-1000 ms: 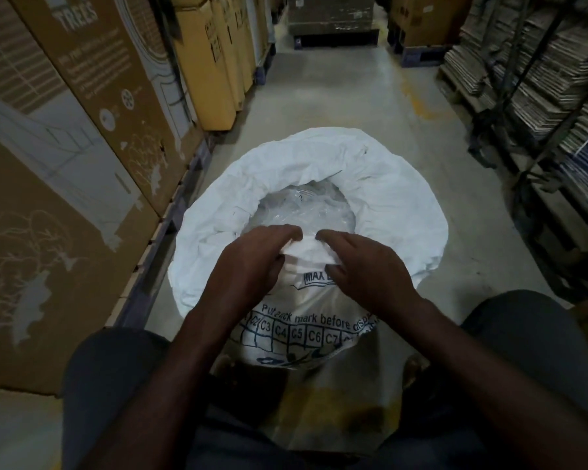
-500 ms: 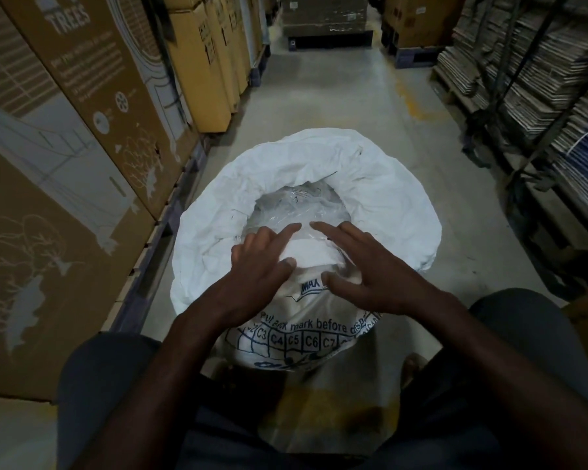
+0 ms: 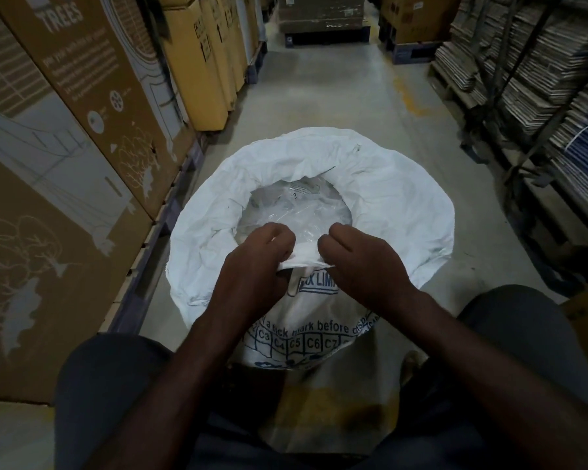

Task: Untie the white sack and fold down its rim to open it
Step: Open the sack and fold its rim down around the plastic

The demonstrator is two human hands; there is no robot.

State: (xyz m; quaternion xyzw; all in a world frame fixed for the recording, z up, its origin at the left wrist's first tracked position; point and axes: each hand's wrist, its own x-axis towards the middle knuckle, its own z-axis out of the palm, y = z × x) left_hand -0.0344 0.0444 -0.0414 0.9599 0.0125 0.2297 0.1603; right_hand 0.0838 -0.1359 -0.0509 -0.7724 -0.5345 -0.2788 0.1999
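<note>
— White woven sack [image 3: 398, 201] on the floor [image 3: 336, 96] in the aisle, just in front of the person's knees. Its mouth is already open and the rim [image 3: 296, 157] is rolled down along the far, left and right sides.

— And the near edge?

— That is where both hands are. Half a second ago the fingers were spread flat over that edge; now they are curled. The left hand [image 3: 252, 266] and the right hand [image 3: 364, 262] each pinch the near lip of the fabric, close together, just above the blue printed lettering.

— So what does the change mean?

— My reading is that they have gone from smoothing to gripping, ready to turn the last stretch of rim outward. No tie is visible, so the untying looks done.

— Anything else different?

— The clear plastic liner [image 3: 286, 208] inside shows a little more. Cardboard boxes [image 3: 92, 96] stand at left, stacked flat card [image 3: 530, 62] at right.
</note>
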